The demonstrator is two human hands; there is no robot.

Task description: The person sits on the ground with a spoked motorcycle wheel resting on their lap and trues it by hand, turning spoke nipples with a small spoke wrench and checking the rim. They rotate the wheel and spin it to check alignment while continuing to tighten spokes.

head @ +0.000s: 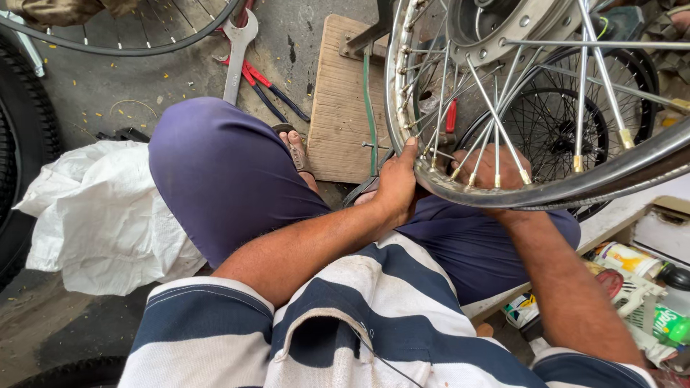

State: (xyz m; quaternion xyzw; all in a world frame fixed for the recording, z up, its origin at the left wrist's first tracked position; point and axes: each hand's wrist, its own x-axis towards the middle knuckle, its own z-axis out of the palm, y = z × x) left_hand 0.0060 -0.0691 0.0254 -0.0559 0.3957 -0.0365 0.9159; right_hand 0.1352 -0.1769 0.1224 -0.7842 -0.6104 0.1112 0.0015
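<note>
At the far left a black tyre (pixel 16 165) is standing along the frame's edge, and a crumpled white sack (pixel 100 215) is lying on the concrete floor (pixel 93 93) beside it. Further right, one large steel spanner (pixel 237 54) is lying with its long axis running up and down the frame, jaw end away from the person, next to one pair of red-handled pliers (pixel 262 82). A wooden board (pixel 341 100) is resting flat on the floor beyond the person's sandalled foot (pixel 296 151).

The left hand (pixel 397 185) is gripping the spoked wheel (pixel 503 108) at its rim, thumb lying up along the metal edge, grip clenched on the rim. The wheel is hanging upright in front of the knees, its rim curving from upper left down to the right, its hub (pixel 496 21) near the top edge and the spokes fanning down toward the hands. The right hand (pixel 496 172) is sitting behind the rim and spokes at its lowest part; whether its grip is closed I cannot tell. A second, black spoked wheel (pixel 568 129) is showing through the spokes.

At the lower right a box (pixel 665 230) is standing open, with a tin (pixel 625 259) and a green bottle (pixel 672 323) among clutter just beside it.
</note>
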